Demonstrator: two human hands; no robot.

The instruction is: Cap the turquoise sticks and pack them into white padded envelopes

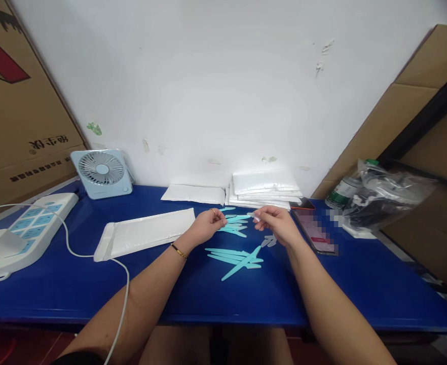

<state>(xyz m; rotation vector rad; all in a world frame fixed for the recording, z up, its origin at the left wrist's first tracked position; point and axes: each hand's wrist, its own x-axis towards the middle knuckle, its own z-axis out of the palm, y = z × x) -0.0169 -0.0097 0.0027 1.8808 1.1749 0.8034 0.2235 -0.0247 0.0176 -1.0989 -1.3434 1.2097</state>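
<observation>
My left hand (207, 226) pinches one end of a slim teal eyebrow razor (238, 218) above the blue table. At its other end, my right hand (275, 223) has thumb and finger closed on a small translucent cap (252, 215); whether the cap is on the blade I cannot tell. Several teal razors lie behind and below the left fingers. Nearer to me is a loose pile of razors (229, 256), one of them lying slantwise across the others. A few loose translucent caps (269, 240) rest just under my right hand.
A white padded mailer (147, 233) lies left of my hands. More mailers (265, 185) are stacked against the wall. On the left stand a fan (102, 172) and a power strip (37, 228) with a trailing cable; on the right are a phone (314, 230) and a bagged item (383, 197).
</observation>
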